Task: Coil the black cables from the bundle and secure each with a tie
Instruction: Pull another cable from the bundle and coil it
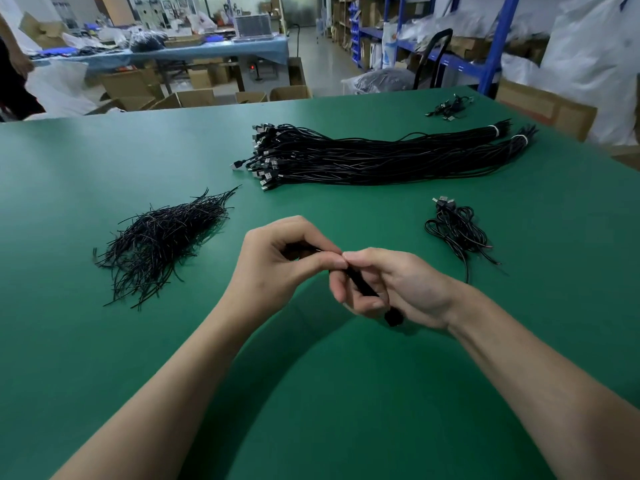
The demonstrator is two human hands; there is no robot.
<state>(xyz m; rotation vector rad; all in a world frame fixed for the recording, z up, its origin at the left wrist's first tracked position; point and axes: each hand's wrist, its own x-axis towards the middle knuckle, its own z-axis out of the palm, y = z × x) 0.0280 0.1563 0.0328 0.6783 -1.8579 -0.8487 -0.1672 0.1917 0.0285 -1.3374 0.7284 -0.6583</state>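
Observation:
Both my hands meet above the green table (104, 341), near its middle. My right hand (388, 285) grips a folded black cable (360, 284), whose lower end sticks out below my palm. My left hand (280, 261) pinches the cable's upper part between thumb and fingers; whether a tie is there is hidden. The big bundle of straight black cables (381, 157) lies farther back, its plug ends pointing left and its far ends bound with white bands. A heap of short black ties (156, 240) lies to the left.
A small pile of coiled cables (457, 230) lies to the right of my hands, and another small cluster of cables (450, 107) sits at the far right corner. Beyond the table are cardboard boxes (194, 97), a blue shelf rack (491, 46) and a person standing at far left.

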